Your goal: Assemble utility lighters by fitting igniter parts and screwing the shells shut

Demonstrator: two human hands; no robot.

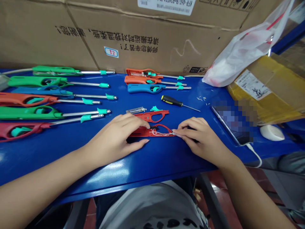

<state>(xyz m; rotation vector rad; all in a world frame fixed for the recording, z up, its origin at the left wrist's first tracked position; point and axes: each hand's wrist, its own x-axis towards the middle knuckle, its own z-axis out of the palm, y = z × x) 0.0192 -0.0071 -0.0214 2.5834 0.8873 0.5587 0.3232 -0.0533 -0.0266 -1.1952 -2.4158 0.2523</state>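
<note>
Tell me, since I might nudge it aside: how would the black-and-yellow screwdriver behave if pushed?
The screwdriver would probably stay stiff, given its straight metal shaft. Its rounded handle may roll or pivot on the smooth, shiny table. It is likely handle-heavy, the shaft being thin.

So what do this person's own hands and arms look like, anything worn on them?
The left hand and right hand are bare, with no gloves, rings or watch showing. No sleeve covers the visible left forearm or right forearm. A pale grey top with dark markings shows.
</note>
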